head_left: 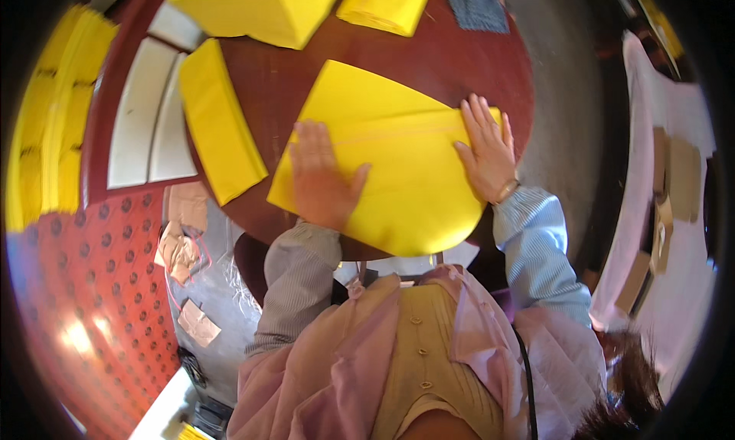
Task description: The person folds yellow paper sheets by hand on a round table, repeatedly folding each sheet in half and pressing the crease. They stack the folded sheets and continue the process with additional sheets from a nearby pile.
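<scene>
A large yellow sheet (pixel 406 164), which looks like paper or thin fabric, lies on the round dark red table (pixel 260 76), its near edge curving over the table's front. A faint crease runs across its upper half. My left hand (pixel 321 172) rests flat on the sheet's left part, fingers stretched out. On the right edge lies my right hand (pixel 488 149), palm down with its fingers extended. Neither hand grips anything. Left of the sheet sits a folded yellow bundle (pixel 222 122).
At the table's far side are a big yellow stack (pixel 253 8), a yellow roll-like bundle (pixel 387 4) and a blue-grey cloth (pixel 476 9). White panels (pixel 142 111) stand at the left, beyond them yellow bundles (pixel 50 118). Cardboard pieces (pixel 677 172) lie on pink sheeting at right.
</scene>
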A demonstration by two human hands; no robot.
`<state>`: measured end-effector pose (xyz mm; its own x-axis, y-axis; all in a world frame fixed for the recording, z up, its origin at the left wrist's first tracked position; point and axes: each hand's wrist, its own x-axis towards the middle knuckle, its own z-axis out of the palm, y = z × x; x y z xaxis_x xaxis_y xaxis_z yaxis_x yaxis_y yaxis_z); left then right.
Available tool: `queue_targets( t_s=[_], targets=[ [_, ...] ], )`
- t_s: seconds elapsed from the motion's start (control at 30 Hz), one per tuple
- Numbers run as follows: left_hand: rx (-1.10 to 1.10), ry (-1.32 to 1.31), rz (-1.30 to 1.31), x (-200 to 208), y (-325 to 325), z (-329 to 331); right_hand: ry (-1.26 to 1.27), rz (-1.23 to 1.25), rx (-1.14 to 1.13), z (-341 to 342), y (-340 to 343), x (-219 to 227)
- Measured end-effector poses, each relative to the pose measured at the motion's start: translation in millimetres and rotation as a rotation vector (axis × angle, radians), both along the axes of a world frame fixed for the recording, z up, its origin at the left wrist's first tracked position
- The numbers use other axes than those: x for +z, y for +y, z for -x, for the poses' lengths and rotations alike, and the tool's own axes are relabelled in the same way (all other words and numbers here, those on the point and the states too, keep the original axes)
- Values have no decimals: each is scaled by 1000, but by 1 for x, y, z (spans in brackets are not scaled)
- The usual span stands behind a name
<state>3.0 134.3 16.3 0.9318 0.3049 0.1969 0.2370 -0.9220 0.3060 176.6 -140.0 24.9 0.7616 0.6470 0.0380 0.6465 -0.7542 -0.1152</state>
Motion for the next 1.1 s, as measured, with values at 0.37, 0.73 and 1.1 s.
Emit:
queue_targets(
  t_s=[0.37,0.73,1.1],
  targets=[
    [68,-51,31,10,-1,0,385,-313,161,-93,-10,38],
    [105,136,1919,18,-70,50,906,-431,433,-126,33,128],
    [320,-888,2608,20,-109,-1,1072,-329,397,-82,17,181]
  ],
)
